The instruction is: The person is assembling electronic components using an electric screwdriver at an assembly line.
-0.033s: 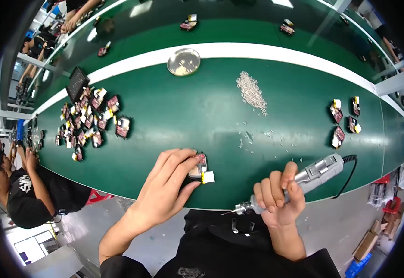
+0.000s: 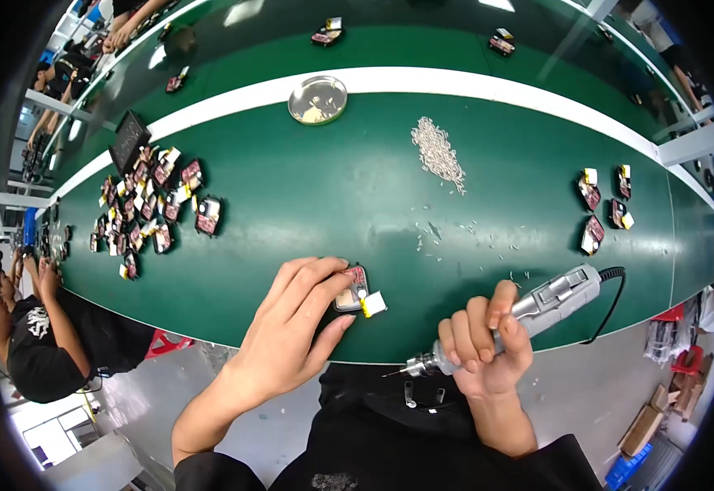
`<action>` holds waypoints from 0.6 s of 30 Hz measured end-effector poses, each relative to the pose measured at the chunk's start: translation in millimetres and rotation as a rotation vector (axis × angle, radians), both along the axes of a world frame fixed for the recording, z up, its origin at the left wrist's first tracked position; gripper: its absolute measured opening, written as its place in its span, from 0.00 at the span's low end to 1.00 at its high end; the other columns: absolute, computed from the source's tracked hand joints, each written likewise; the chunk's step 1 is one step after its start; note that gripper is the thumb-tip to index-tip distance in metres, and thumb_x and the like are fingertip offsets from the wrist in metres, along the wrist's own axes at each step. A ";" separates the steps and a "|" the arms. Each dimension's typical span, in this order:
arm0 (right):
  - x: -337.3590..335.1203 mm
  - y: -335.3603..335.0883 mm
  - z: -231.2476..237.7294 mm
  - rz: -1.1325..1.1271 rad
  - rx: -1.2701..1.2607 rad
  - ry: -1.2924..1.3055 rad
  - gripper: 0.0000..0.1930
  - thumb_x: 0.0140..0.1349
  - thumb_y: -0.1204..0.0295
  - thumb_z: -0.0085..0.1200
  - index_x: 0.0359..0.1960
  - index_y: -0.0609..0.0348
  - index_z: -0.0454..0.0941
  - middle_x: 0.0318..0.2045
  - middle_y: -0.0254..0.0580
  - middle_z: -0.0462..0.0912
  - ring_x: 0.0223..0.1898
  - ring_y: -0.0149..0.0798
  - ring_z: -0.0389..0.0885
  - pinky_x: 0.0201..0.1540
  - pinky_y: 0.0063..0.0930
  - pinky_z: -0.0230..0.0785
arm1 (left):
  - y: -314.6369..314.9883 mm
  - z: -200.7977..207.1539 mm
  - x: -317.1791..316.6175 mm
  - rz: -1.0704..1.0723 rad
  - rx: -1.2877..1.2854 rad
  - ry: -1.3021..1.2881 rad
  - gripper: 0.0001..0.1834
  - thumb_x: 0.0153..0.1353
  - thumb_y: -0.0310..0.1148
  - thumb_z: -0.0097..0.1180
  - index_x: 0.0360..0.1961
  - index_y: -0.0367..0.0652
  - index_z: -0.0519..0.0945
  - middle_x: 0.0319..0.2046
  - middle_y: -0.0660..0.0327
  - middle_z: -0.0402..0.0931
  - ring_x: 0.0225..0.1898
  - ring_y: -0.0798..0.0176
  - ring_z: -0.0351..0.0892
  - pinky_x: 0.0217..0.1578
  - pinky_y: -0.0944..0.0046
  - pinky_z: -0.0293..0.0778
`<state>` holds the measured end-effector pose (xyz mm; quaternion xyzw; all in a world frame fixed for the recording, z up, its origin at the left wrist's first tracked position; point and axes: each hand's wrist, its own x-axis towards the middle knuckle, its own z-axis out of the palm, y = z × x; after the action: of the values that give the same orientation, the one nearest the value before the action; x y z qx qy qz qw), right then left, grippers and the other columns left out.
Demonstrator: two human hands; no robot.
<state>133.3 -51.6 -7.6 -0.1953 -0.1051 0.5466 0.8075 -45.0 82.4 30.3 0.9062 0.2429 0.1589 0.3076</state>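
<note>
little has moved since the earlier frame: the whole view slid slightly, and the small unit (image 2: 360,282) by the left hand (image 2: 287,335) turned a touch, its white tab (image 2: 375,304) now tipped more steeply. that hand is half closed around the unit, fingertips on its upper left side and thumb bent near its lower edge, holding it close to the near edge of the green counter (image 2: 308,188); how hard the thumb presses, i cannot tell.

the right hand (image 2: 488,352) is wrapped around a grey electric driver (image 2: 557,299), its thin bit (image 2: 394,374) pointing left, low and apart from the unit. a black cable (image 2: 617,303) loops from its back end.

i judge the step in hand to be steadying and lining up the unit, the driver at the ready. the next move would seem to call for a firm left hold and the bit lifted and turned down toward the unit, or toward the tiny pale pieces (image 2: 437,154) heaped farther off, perhaps screws.

beyond lie a round metal dish (image 2: 324,88), a crowd of similar units (image 2: 148,200) at left beside a black box (image 2: 130,141), and four more units (image 2: 592,233) at right. farther left sits a co-worker (image 2: 42,344).
</note>
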 end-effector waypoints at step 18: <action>-56.4 -51.2 2.7 0.165 -0.157 0.084 0.03 0.63 0.78 0.44 0.33 0.58 0.63 0.16 0.36 0.64 0.16 0.31 0.64 0.23 0.27 0.61 | -39.3 -24.0 30.6 -0.086 0.235 -0.119 0.17 0.38 0.21 0.56 0.34 0.29 0.76 0.38 0.51 0.75 0.39 0.53 0.75 0.32 0.62 0.77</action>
<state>76.9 -102.8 -4.9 -0.2255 -0.0439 0.6255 0.7456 -14.4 43.1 6.4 0.9345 0.1650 0.2264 0.2196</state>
